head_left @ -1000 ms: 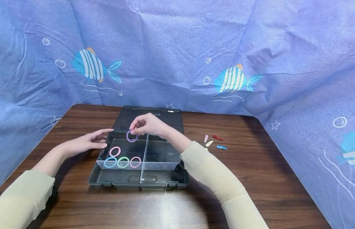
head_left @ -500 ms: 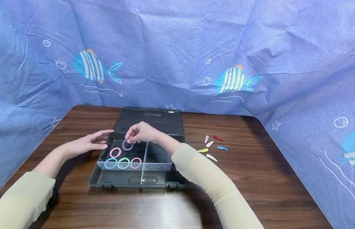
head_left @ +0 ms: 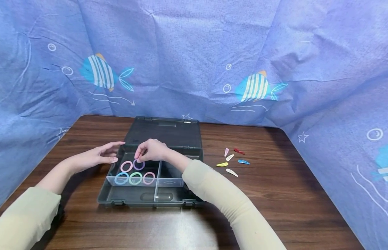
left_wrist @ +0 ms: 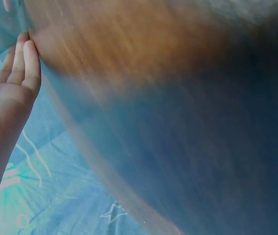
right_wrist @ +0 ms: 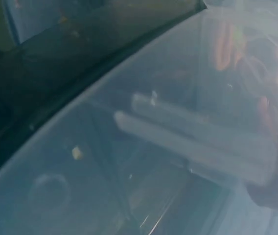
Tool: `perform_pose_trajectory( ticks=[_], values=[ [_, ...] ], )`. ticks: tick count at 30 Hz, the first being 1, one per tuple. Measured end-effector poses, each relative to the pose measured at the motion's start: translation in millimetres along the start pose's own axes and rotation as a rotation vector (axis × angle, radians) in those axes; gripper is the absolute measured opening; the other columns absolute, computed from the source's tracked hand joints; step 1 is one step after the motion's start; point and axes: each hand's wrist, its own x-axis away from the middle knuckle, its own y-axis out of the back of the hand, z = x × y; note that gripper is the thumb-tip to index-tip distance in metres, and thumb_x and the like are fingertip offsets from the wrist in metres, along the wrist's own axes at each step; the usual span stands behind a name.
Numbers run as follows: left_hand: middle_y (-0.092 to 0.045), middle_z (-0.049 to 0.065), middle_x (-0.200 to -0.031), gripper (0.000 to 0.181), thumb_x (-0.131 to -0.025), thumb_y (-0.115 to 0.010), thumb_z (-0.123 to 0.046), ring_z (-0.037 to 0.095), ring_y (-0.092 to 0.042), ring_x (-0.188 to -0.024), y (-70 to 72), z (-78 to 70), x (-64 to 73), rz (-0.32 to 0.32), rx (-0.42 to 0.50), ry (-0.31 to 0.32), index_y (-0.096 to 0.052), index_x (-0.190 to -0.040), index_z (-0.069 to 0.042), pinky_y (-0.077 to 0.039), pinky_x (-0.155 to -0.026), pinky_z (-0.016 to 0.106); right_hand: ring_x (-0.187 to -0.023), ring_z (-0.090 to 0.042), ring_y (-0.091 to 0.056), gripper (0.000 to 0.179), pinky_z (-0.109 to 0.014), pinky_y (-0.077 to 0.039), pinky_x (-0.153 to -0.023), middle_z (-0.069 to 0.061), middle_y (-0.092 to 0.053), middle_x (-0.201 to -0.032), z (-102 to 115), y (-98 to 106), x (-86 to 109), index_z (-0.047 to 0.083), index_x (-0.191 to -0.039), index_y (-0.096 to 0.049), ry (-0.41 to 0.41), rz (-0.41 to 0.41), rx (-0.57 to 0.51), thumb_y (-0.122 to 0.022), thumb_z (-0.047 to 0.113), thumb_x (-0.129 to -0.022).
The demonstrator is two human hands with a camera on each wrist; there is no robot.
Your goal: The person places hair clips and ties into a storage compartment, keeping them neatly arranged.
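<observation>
In the head view my right hand (head_left: 154,150) pinches a purple hair tie (head_left: 139,169) between thumb and fingertips, low inside the back-left compartment of a smoky clear plastic box (head_left: 128,197). Close beside it lies a pink hair tie (head_left: 121,167). Along the clear divider sit a blue hair tie (head_left: 116,178), a green hair tie (head_left: 130,179) and another pink hair tie (head_left: 144,178). My left hand (head_left: 95,156) rests at the box's left side. The left wrist view shows this hand (left_wrist: 9,100) with fairly straight fingers touching the box edge (left_wrist: 4,49). The right wrist view is hazy.
The box lid (head_left: 168,133) lies opened back toward the curtain. To the right on the table are a pink clip (head_left: 226,152), red clip (head_left: 239,151), cream clip (head_left: 230,157), yellow clip (head_left: 222,164), blue clip (head_left: 244,161) and white clip (head_left: 232,172).
My right hand has lowered the purple hair tie into the compartment, down and slightly left, beside the pink one. The forearm has uncovered the yellow and white clips. My left hand stays put.
</observation>
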Motion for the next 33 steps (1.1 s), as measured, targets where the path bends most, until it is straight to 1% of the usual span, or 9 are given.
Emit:
perform_pose_trajectory(
  ticks=[2,5,10,15,18,23,27,30,33],
  values=[
    [-0.027,0.023,-0.149,0.067,-0.096,-0.055,-0.026,0.042,-0.03,-0.134,0.3,-0.1,0.8,-0.001,0.003,0.006,-0.018,-0.151,-0.018,-0.038,-0.099,0.047,-0.067,0.004,-0.057,0.004,-0.02,-0.042,-0.06,0.02,-0.064,-0.072,1.9,-3.3,0.1,0.028,-0.082,-0.071,-0.022,-0.009,0.077,-0.074,0.025,-0.082],
    [-0.026,0.024,-0.149,0.067,-0.096,-0.055,-0.025,0.043,-0.03,-0.134,0.6,-0.2,1.3,0.002,0.011,-0.003,-0.018,-0.151,-0.016,-0.04,-0.097,0.043,-0.065,0.003,-0.055,0.005,-0.024,-0.041,-0.059,0.023,-0.062,-0.068,4.0,-7.0,0.5,0.033,-0.08,-0.069,-0.059,-0.028,0.133,-0.073,0.03,-0.082],
    [-0.028,0.024,-0.148,0.066,-0.096,-0.055,-0.023,0.043,-0.031,-0.133,1.0,-0.4,0.4,0.007,0.017,-0.02,-0.018,-0.151,-0.015,-0.041,-0.095,0.036,-0.064,0.003,-0.055,0.006,-0.023,-0.04,-0.06,0.023,-0.062,-0.066,5.9,-7.6,1.4,0.034,-0.08,-0.069,-0.077,-0.032,0.163,-0.073,0.031,-0.082],
    [-0.03,0.025,-0.147,0.066,-0.096,-0.055,-0.022,0.042,-0.032,-0.132,0.8,-1.0,0.3,0.005,0.025,-0.027,-0.018,-0.151,-0.015,-0.042,-0.092,0.03,-0.067,0.004,-0.054,0.006,-0.024,-0.04,-0.06,0.027,-0.061,-0.07,6.0,-7.2,1.7,0.035,-0.081,-0.068,-0.077,-0.029,0.19,-0.073,0.031,-0.082],
    [-0.03,0.025,-0.146,0.066,-0.096,-0.055,-0.022,0.042,-0.032,-0.132,0.4,-1.7,0.1,0.005,0.027,-0.026,-0.018,-0.151,-0.014,-0.043,-0.092,0.029,-0.069,0.003,-0.053,0.005,-0.024,-0.04,-0.061,0.029,-0.061,-0.072,5.2,-6.7,1.9,0.034,-0.083,-0.069,-0.078,-0.03,0.189,-0.074,0.033,-0.081],
    [-0.029,0.026,-0.147,0.066,-0.096,-0.054,-0.023,0.043,-0.032,-0.132,-0.1,-2.7,-0.4,0.007,0.023,-0.018,-0.018,-0.151,-0.014,-0.041,-0.094,0.035,-0.072,0.003,-0.054,0.007,-0.025,-0.04,-0.061,0.028,-0.063,-0.075,3.8,-4.2,2.8,0.032,-0.088,-0.071,-0.069,-0.014,0.152,-0.074,0.032,-0.081],
    [-0.029,0.025,-0.147,0.066,-0.096,-0.054,-0.024,0.042,-0.032,-0.132,-0.4,-2.7,-0.4,0.006,0.016,-0.01,-0.018,-0.151,-0.016,-0.041,-0.095,0.037,-0.07,0.007,-0.057,0.01,-0.023,-0.041,-0.062,0.025,-0.065,-0.078,2.7,-0.8,5.0,0.03,-0.092,-0.071,-0.038,0.018,0.095,-0.073,0.03,-0.082],
    [-0.03,0.024,-0.147,0.066,-0.096,-0.054,-0.024,0.042,-0.031,-0.132,-0.8,-2.2,0.2,0.002,0.01,-0.009,-0.018,-0.151,-0.016,-0.041,-0.095,0.037,-0.068,0.008,-0.061,0.012,-0.017,-0.042,-0.065,0.02,-0.068,-0.082,1.4,1.2,7.4,0.025,-0.095,-0.072,0.0,0.055,0.002,-0.073,0.025,-0.083],
    [-0.029,0.025,-0.146,0.065,-0.096,-0.054,-0.024,0.042,-0.031,-0.132,-2.0,-2.0,1.5,0.001,0.012,-0.014,-0.018,-0.151,-0.016,-0.042,-0.094,0.036,-0.068,0.003,-0.065,0.015,-0.013,-0.047,-0.07,0.012,-0.07,-0.086,-0.6,2.7,9.7,0.015,-0.098,-0.071,0.039,0.095,-0.129,-0.072,0.017,-0.083]
  ],
)
